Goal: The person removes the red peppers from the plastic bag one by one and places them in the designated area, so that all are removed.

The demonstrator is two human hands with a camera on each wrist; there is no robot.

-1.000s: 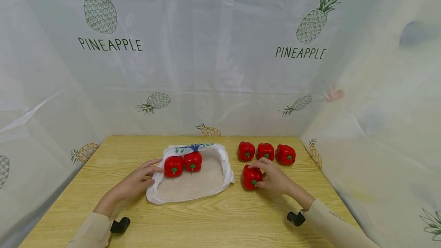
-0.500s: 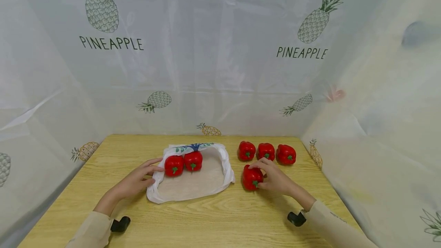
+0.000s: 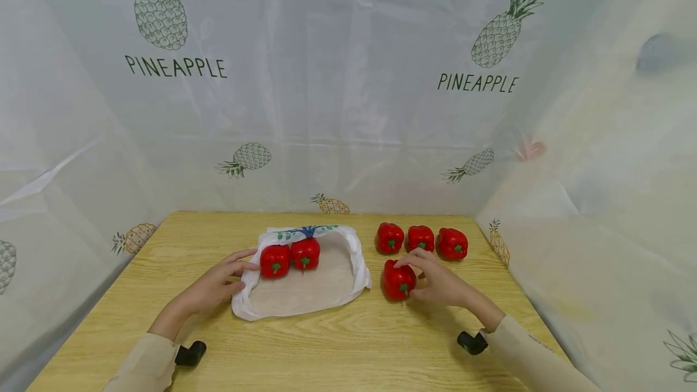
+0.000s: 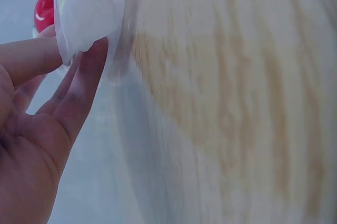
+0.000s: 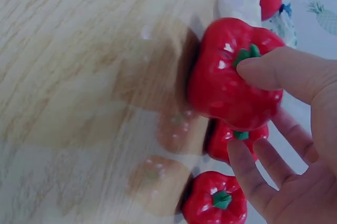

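A white bag (image 3: pixel 360 271) with a blue and green print at its back edge lies spread on the table. Two red bell peppers (image 3: pixel 305 254) sit side by side at its back left. My left hand (image 3: pixel 215 283) holds the bag's left rim; in the left wrist view the thumb and fingers pinch the white film (image 4: pixel 92 13). To the bag's right, my right hand (image 3: pixel 438 280) has its fingers over the top of a red bell pepper (image 3: pixel 396 283) and its thumb near the green stem. In the right wrist view the thumb overlaps this pepper's front (image 5: pixel 221 87), and the other fingers spread behind and below.
Three more red bell peppers (image 3: pixel 420 239) stand in a row at the table's back right, just behind the right hand. Everything rests on a wooden table (image 3: pixel 305 356). A pineapple-printed sheet (image 3: pixel 337 107) hangs behind and along the sides.
My right hand shifts very slightly rightward, with the thumb a little lower against the pepper. The left hand, the bag and the other peppers stay where they were.
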